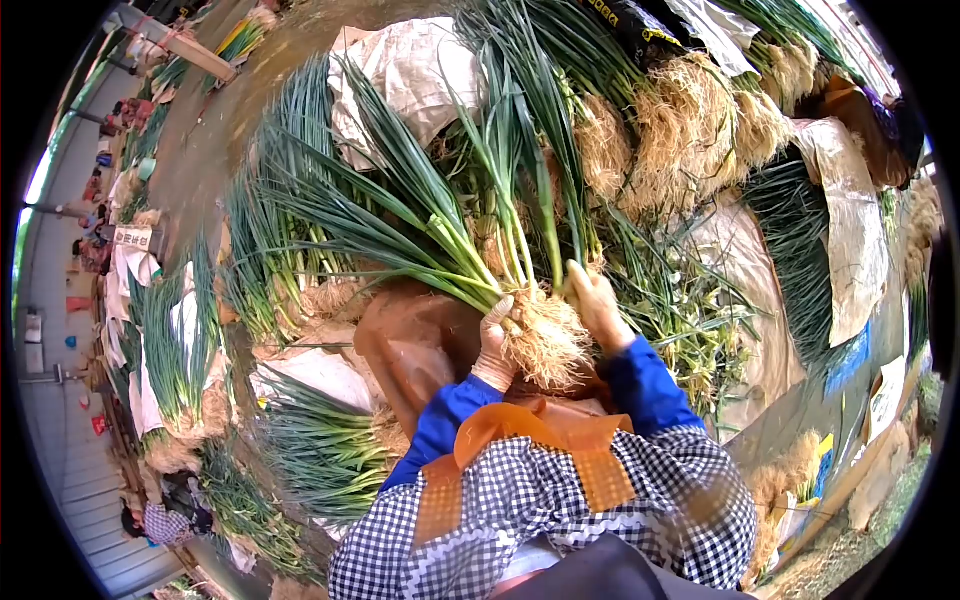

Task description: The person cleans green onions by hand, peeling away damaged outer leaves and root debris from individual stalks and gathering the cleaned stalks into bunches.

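Note:
A bunch of green onions (pixel 460 235) fans out in front of me, its long green leaves pointing away and its pale, tangled roots (pixel 548 340) towards my body. My left hand (pixel 496 345) is closed around the white stems at the bunch's left side, just above the roots. On the right side, my right hand (pixel 597 305) is closed at the base of a separate-looking green onion stalk (pixel 553 235), touching the edge of the root mass. The fingertips of this hand are partly hidden.
Brown plastic (pixel 400 335) covers my lap. Loose trimmed leaves (pixel 680 300) lie to the right. Stacked onion bunches (pixel 690 120) with roots are at the back right. More onions (pixel 320 440) lie at left, near a white sack (pixel 410 85) further back. Other people (pixel 165 520) sit far left.

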Demonstrator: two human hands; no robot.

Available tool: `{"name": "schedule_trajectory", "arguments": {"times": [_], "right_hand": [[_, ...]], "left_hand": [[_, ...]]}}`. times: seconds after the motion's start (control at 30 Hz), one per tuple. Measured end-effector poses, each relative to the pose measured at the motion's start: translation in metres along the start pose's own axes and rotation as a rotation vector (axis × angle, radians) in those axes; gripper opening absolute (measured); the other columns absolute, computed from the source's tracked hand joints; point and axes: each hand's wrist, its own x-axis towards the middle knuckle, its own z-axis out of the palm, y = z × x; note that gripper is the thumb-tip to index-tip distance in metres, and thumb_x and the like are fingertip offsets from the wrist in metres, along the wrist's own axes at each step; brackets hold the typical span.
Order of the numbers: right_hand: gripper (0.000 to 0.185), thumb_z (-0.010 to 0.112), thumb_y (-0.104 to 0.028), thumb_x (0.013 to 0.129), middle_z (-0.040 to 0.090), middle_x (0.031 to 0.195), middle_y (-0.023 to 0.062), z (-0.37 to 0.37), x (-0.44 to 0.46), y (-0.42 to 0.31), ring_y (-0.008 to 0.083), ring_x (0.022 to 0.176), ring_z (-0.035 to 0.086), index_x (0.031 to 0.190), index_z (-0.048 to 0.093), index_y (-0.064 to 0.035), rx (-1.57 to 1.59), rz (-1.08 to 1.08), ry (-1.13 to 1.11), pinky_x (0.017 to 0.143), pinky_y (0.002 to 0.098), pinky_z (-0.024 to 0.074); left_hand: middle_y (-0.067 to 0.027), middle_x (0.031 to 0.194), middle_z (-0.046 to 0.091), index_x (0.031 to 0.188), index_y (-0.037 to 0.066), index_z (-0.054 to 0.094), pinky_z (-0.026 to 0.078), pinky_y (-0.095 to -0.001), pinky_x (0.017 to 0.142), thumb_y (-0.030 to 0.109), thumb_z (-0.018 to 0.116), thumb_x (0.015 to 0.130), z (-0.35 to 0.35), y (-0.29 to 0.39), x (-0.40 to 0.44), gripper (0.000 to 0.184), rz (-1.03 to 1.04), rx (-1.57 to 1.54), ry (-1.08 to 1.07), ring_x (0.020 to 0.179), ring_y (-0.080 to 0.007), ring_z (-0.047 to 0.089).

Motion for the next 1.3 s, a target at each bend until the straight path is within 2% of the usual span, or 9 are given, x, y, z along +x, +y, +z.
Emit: {"name": "schedule_trajectory", "arguments": {"times": [0.17, 0.27, 0.4, 0.63, 0.87, 0.9, 1.03, 1.13, 1.3], "right_hand": [[0.038, 0.054, -0.041, 0.088, 0.052, 0.059, 0.0015, -0.126, -0.036, 0.022, 0.0124, 0.055, 0.051, 0.07, 0.057, -0.0068, 0.102, -0.042, 0.098, 0.053, 0.0261, 0.0426], [0.046, 0.055, -0.049, 0.083, 0.064, 0.079, 0.0178, -0.154, -0.015, 0.04, 0.0282, 0.075, 0.063, 0.083, 0.065, -0.0045, -1.56, 0.28, -0.062, 0.07, 0.0366, 0.0489], [0.052, 0.043, -0.048, 0.091, 0.06, 0.108, 0.0141, -0.035, -0.003, -0.003, 0.0194, 0.102, 0.055, 0.112, 0.058, -0.0029, 0.109, 0.166, -0.267, 0.09, 0.0339, 0.0391], [0.026, 0.051, -0.031, 0.091, 0.044, 0.061, -0.0021, -0.006, 0.081, 0.051, 0.0113, 0.05, 0.046, 0.083, 0.056, -0.0075, 0.252, -0.034, 0.096, 0.043, 0.0256, 0.0369], [0.04, 0.055, -0.049, 0.083, 0.06, 0.074, 0.0075, 0.035, 0.038, 0.006, 0.0253, 0.069, 0.06, 0.082, 0.06, -0.0095, -1.154, -0.532, -0.117, 0.061, 0.0373, 0.0484], [0.041, 0.053, -0.05, 0.083, 0.061, 0.082, 0.0087, 0.02, 0.046, 0.024, 0.0265, 0.075, 0.06, 0.086, 0.06, -0.0098, -0.627, -0.46, 0.055, 0.068, 0.038, 0.0493], [0.05, 0.066, -0.051, 0.072, 0.062, 0.102, 0.0127, -0.05, 0.127, 0.067, 0.0295, 0.093, 0.06, 0.098, 0.06, -0.0097, -1.089, -0.375, 0.721, 0.082, 0.0385, 0.047], [0.044, 0.069, -0.04, 0.071, 0.064, 0.094, 0.0136, -0.055, 0.139, 0.053, 0.0312, 0.089, 0.061, 0.101, 0.059, -0.0095, -1.099, 0.01, 0.248, 0.078, 0.0391, 0.0479], [0.029, 0.051, -0.034, 0.092, 0.054, 0.065, 0.0002, -0.035, 0.084, -0.009, 0.0085, 0.058, 0.05, 0.104, 0.058, -0.0083, 0.063, -0.243, -0.149, 0.052, 0.0232, 0.0394]], "left_hand": [[-0.0167, 0.106, 0.058, 0.117, -0.006, 0.048, 0.043, -0.0459, 0.093, 0.015, 0.059, 0.08, 0.011, 0.012, -0.011, 0.044, -0.046, -0.078, -0.187, 0.1, -0.0306, 0.055], [-0.0167, 0.108, 0.057, 0.117, -0.005, 0.048, 0.041, -0.0487, 0.095, 0.018, 0.058, 0.081, 0.012, 0.009, -0.012, 0.044, -0.054, -0.048, -0.147, 0.102, -0.0322, 0.054], [-0.0167, 0.125, 0.047, 0.125, -0.004, 0.042, 0.033, -0.047, 0.102, 0.024, 0.056, 0.082, 0.005, 0.011, -0.004, 0.054, -0.122, 0.034, -0.228, 0.114, -0.032, 0.046], [-0.0099, 0.104, 0.055, 0.126, 0.005, 0.043, 0.042, -0.0453, 0.093, 0.032, 0.057, 0.077, 0.022, 0.027, -0.047, 0.058, -0.053, 0.088, -0.289, 0.099, -0.0274, 0.054], [-0.0176, 0.123, 0.05, 0.125, 0.001, 0.043, 0.038, -0.0455, 0.098, 0.024, 0.061, 0.074, -0.013, 0.008, -0.007, 0.059, -0.013, 0.18, -0.186, 0.109, -0.031, 0.051], [-0.0194, 0.123, 0.05, 0.125, 0.002, 0.043, 0.037, -0.0455, 0.099, 0.024, 0.061, 0.074, -0.015, 0.006, -0.012, 0.059, 0.02, 0.236, 0.063, 0.11, -0.0317, 0.05], [-0.024, 0.132, 0.04, 0.13, -0.002, 0.035, 0.032, -0.0461, 0.103, 0.019, 0.061, 0.076, 0.002, 0.007, -0.017, 0.064, -0.034, 0.077, -0.17, 0.118, -0.0342, 0.044], [-0.0231, 0.126, 0.047, 0.131, -0.003, 0.035, 0.038, -0.045, 0.099, 0.018, 0.061, 0.076, 0.007, 0.01, -0.018, 0.064, -0.073, 0.043, -0.231, 0.114, -0.0307, 0.048], [-0.0186, 0.127, 0.048, 0.132, -0.006, 0.034, 0.036, -0.0391, 0.101, 0.019, 0.059, 0.075, 0.011, 0.01, -0.021, 0.067, -0.07, 0.079, -0.204, 0.115, -0.0279, 0.048]]}}
